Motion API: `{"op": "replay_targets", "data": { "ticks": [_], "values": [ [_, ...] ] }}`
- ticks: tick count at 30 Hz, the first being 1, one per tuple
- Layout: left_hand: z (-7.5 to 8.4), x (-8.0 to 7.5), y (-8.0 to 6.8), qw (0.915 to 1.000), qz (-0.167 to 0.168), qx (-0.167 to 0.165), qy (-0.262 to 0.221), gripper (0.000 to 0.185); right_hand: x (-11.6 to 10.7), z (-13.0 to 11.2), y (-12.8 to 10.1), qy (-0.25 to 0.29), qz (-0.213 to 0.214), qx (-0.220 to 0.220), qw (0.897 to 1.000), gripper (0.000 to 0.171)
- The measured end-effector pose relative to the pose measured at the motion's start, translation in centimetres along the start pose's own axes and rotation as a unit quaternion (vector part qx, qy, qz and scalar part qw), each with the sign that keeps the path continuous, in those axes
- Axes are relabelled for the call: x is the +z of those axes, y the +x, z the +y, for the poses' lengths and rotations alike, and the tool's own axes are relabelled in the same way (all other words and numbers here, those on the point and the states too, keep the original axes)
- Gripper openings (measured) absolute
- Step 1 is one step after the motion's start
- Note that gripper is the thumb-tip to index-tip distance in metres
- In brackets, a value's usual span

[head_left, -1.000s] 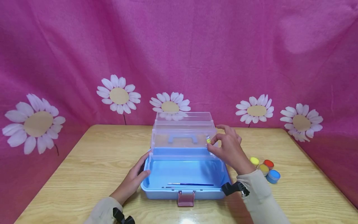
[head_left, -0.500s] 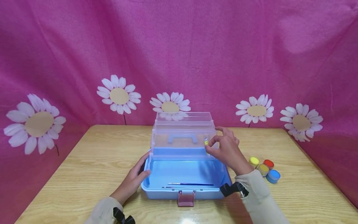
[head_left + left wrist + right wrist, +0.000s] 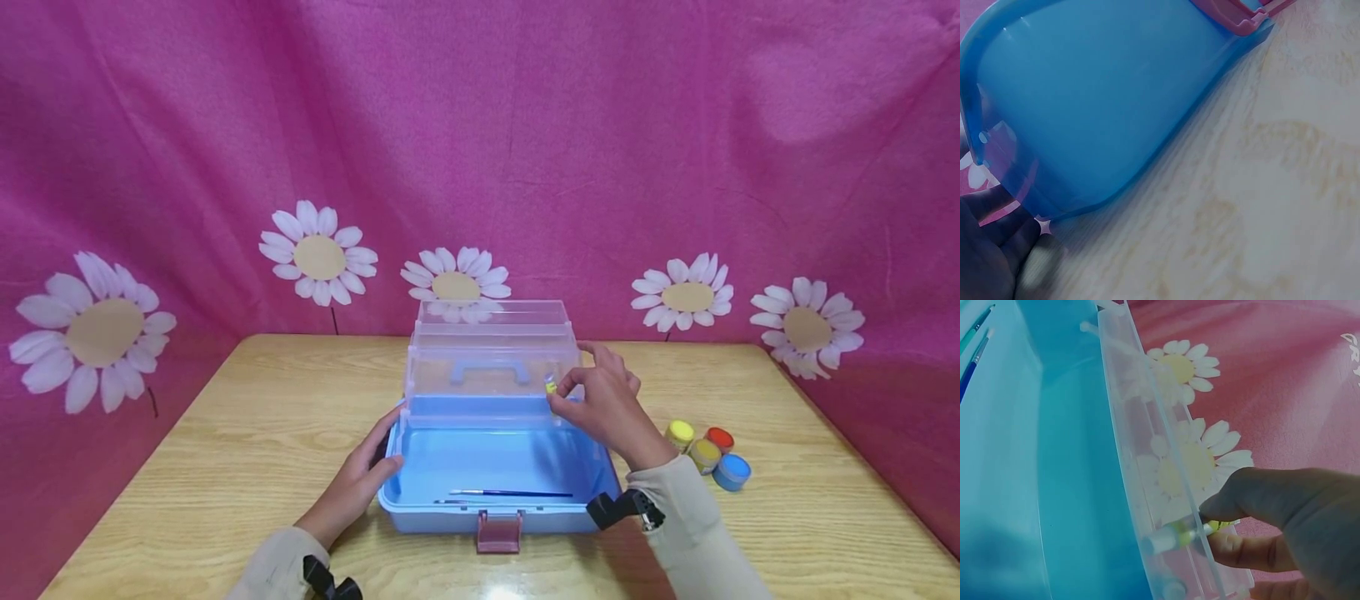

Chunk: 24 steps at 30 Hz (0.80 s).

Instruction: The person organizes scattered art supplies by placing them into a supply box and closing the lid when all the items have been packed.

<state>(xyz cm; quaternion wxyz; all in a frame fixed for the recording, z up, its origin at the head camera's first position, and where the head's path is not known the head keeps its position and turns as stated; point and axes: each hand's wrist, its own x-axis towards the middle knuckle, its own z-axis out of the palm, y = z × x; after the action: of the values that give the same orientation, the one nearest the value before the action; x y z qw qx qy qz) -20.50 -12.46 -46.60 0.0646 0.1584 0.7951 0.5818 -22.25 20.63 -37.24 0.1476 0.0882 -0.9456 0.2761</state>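
The right hand [image 3: 609, 408] pinched a small yellow-capped paint tube [image 3: 551, 384] between thumb and forefinger at the right end of the clear plastic cantilever tray [image 3: 491, 367] of the open blue plastic toolbox [image 3: 495, 467], mid-table. The left hand [image 3: 358, 481], fingers relaxed, rested against the box's left wall. The stowing step appeared in hand; next would be lowering the tube into the tray and letting go.

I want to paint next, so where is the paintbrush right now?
In the head view the paintbrush lies on the floor of the open blue box, near its front wall, just behind the pink latch and between the two hands.
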Motion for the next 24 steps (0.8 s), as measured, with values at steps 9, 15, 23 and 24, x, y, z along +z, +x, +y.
{"op": "replay_targets", "data": {
  "ticks": [9, 15, 23, 24],
  "values": [
    [0.0, 0.04, 0.03, 1.0, 0.002, -0.004, 0.003, 0.058, 0.08, -0.01, 0.02, -0.006, -0.008, 0.005, 1.0, 0.012],
    [-0.07, 0.09, 0.05, 0.9999, 0.003, -0.014, 0.005, 0.058, 0.12, -0.14, -0.02, -0.009, -0.015, 0.012, 1.0, 0.012],
    [-0.06, 0.05, 0.14, 1.0, 0.003, -0.004, 0.003, 0.059, 0.08, -0.25, -0.14, -0.013, -0.01, 0.001, 1.0, 0.014],
    [-0.05, 0.04, 0.13, 1.0, 0.003, -0.003, 0.004, 0.059, 0.09, -0.27, -0.14, -0.014, -0.01, 0.001, 1.0, 0.014]
  ]
}}
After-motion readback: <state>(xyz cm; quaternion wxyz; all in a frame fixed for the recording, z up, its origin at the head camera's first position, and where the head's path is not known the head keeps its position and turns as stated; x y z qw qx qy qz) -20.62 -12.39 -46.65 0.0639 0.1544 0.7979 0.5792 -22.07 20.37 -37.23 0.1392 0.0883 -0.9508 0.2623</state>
